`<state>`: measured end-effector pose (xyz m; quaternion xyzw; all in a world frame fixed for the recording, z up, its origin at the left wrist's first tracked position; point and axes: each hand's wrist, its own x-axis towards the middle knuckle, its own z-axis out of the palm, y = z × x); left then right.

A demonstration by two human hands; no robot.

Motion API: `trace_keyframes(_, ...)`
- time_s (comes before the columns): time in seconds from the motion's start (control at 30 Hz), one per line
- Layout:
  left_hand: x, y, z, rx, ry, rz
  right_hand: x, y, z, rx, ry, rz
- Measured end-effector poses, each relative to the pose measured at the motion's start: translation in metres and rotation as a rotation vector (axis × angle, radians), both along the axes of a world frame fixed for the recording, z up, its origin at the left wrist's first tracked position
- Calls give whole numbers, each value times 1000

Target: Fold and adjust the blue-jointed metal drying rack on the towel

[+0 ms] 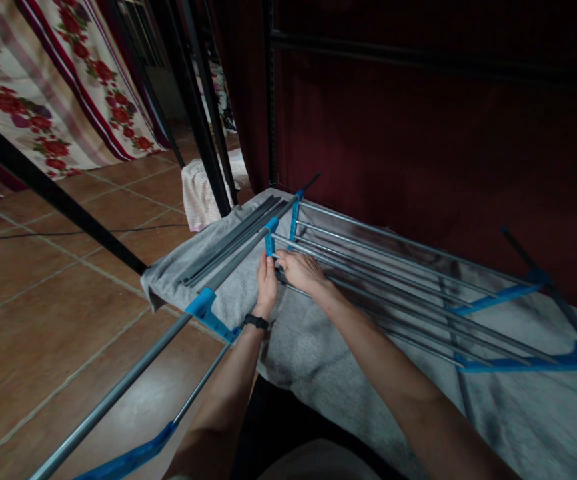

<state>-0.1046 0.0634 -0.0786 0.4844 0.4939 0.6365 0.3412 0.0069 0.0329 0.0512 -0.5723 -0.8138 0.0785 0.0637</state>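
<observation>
A rack of grey metal rods (393, 267) with blue plastic connectors lies on a grey towel (318, 347) on the floor. My left hand (266, 280), with a black band on the wrist, grips a blue connector (270, 238) at the rack's left end. My right hand (299, 270) is closed on a grey rod right beside that connector. Both hands touch each other there.
Loose grey rods (228, 247) lie bundled on the towel's far left. A long grey pole (118, 387) with blue joints runs over the brown tile floor at lower left. Black frame bars (203, 113), a dark red curtain (443, 153) and a floral cloth (43, 87) stand behind.
</observation>
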Motion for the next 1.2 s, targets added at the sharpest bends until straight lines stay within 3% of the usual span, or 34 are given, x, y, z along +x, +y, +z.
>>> trace_keyframes(0.37,0,6,-9,-4,-23,1,3,4,2,-50,52,11)
trace_keyframes(0.87,3,2,-4,23,8,-2,2,7,6,-111,29,20)
trace_keyframes(1.03,3,1,-1,52,4,10,0,-7,0,23,-20,-21)
trace_keyframes(1.2,4,-4,5,22,27,5,6,-36,-11,180,-90,-167)
